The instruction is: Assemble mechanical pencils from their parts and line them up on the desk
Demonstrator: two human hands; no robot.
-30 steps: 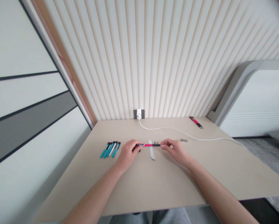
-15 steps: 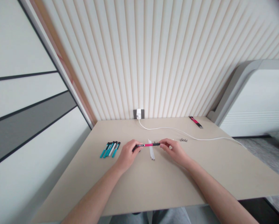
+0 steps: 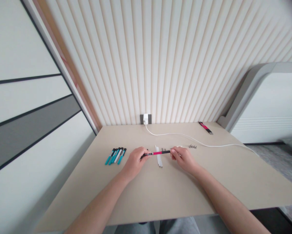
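A black and red pen (image 3: 157, 152) lies crosswise between my two hands, above the table. My left hand (image 3: 137, 160) is closed on its black left end. My right hand (image 3: 182, 157) pinches at the right end, where fingers hide the tip. Under the pen rest several thin white refills (image 3: 159, 158), side by side. Some small metal pieces (image 3: 163, 149) lie just behind the pen, partly covered. Left of my left hand is a row of several teal, white and black barrels (image 3: 115, 156).
Two red and black pens (image 3: 205, 128) lie at the back right of the table (image 3: 146, 195). Several small metal tips (image 3: 192, 146) sit right of my right hand. A white cable (image 3: 185, 134) runs from the charger (image 3: 145, 118) across the back to the right edge.
My right hand has shifted slightly right and its fingers have curled tighter at the pen's right end. The pen has moved a little right and tilts slightly. The things on the table stay put.
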